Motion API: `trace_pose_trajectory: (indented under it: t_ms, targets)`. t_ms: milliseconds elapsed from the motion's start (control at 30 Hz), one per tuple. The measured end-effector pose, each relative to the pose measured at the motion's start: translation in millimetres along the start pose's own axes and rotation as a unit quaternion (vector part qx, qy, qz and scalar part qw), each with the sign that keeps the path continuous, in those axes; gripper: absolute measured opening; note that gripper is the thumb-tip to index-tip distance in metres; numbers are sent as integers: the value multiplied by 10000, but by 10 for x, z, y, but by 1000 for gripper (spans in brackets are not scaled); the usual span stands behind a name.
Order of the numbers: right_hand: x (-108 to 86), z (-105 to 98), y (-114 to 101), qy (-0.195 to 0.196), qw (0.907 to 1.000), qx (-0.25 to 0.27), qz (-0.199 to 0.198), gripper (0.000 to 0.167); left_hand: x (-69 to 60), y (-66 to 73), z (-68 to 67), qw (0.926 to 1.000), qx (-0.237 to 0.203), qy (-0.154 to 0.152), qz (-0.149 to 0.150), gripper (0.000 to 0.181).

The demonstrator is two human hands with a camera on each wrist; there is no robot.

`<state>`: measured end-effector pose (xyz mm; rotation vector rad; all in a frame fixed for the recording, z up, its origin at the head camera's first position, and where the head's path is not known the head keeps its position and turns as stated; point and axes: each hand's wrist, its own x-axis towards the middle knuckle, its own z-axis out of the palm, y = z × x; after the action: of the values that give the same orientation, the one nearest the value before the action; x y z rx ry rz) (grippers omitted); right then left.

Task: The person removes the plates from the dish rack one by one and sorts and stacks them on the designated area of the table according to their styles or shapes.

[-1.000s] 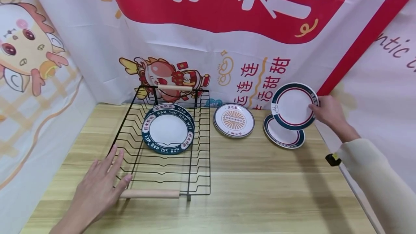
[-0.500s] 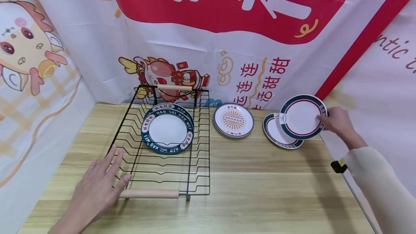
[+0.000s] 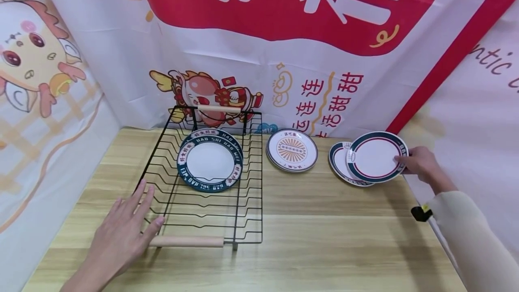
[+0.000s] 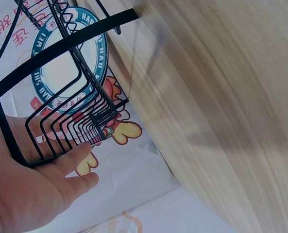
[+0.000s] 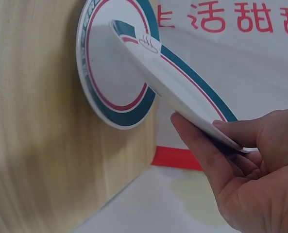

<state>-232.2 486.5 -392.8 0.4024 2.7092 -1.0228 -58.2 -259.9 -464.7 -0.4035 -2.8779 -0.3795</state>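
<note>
Right hand (image 3: 421,163) pinches the rim of a round, green-and-red-bordered white plate (image 3: 377,157), held tilted partly over a matching plate (image 3: 340,162) on the pale wooden table (image 3: 316,220). Left hand (image 3: 123,233), fingers extended, touches a black wire rack with wooden handles (image 3: 186,241).

Right of the rack (image 3: 188,241), the held plate (image 3: 377,157) partly hides the lower plate (image 3: 340,164); the banner (image 3: 227,44) behind the rack is cropped.
</note>
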Motion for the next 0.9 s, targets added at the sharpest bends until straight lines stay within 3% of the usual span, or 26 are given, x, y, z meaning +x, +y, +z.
trace_pose_trajectory:
  t_ms: [233,433,567,900]
  targets:
    - [38,68,129,-401,9981,387,255,45,6,17,-13,10000,-29,-10,-26,77]
    - [106,154,266,-382,9962,534,575,45,7,22,-12,9999,-63,-49,-64,77]
    - [122,213,343,-252,9966,322,711,45,1,37,-10,9999,-96,-80,-91,77]
    - [205,363,376,62,9972,-473,573,47,3,40,-26,9999,-81,-30,-142,77]
